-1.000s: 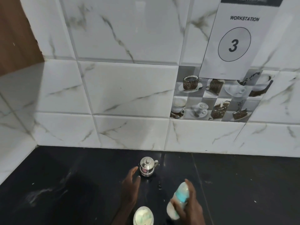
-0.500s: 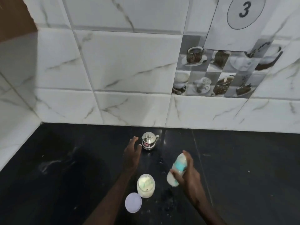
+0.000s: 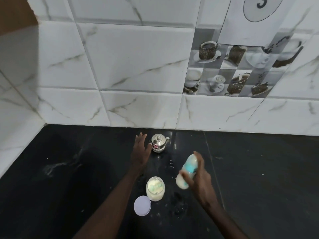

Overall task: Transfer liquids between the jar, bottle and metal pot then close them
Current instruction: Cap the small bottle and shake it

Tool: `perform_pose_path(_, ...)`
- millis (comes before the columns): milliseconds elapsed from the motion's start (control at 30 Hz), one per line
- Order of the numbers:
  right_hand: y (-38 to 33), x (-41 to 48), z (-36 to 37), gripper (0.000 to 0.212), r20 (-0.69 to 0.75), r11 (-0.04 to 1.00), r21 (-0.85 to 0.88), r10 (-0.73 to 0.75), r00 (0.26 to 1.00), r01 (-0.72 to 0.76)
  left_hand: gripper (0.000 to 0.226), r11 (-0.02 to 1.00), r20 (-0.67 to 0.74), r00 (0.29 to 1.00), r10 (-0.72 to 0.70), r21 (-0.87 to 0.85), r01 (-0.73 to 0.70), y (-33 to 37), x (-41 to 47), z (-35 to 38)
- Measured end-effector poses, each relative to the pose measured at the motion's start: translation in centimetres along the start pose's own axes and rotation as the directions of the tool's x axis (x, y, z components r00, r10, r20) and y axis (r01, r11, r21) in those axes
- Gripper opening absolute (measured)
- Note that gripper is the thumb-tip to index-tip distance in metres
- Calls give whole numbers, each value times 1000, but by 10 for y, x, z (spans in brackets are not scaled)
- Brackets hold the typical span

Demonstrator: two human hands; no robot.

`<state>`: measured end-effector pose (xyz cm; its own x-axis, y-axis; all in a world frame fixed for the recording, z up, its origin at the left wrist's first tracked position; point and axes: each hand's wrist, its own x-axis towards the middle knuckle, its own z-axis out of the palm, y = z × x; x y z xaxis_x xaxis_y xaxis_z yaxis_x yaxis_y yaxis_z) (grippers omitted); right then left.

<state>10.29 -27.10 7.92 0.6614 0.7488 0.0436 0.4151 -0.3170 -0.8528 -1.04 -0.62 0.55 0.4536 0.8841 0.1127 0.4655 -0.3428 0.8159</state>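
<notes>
Right hand (image 3: 198, 178) gripped tilted bottle (image 3: 187, 169) above black table (image 3: 259, 169). Left hand (image 3: 140, 150), fingers straight, sat just left of lidded metal pot (image 3: 158, 143) near tiled wall (image 3: 138, 66). Open jar (image 3: 155, 188) stood between forearms; round lid (image 3: 142, 205) lay flat, just beside jar.

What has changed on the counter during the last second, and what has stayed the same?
The left hand has moved forward alongside the metal pot, fingers straight; contact is unclear. Nothing was taken or let go. The right hand still holds the tilted bottle; the open jar and its lid have not moved.
</notes>
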Motion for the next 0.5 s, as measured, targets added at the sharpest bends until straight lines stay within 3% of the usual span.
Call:
perform_pose_path(67,2,3,0,80,-47,999,34,10,999,-8,55,1000,-3,1000,-10,5,10,-1,1,-1)
perform_pose_path(167,-3,-8,3,81,115,994,-81,-59,992,69,56,1000,2,1000,-4,11,4,-1,4,-2)
perform_pose_path(300,-2,4,-3,80,-59,999,37,-20,998,23,56,1000,-19,1000,-17,12,18,-4,5,-1)
perform_pose_path(400,-5,-5,0,81,117,994,-70,-74,990,83,57,1000,1,1000,1,18,-1,-2,5,-1)
perform_pose_path(500,-7,5,-6,80,-84,999,14,-35,996,37,56,1000,-14,1000,11,18,-10,-1,6,2)
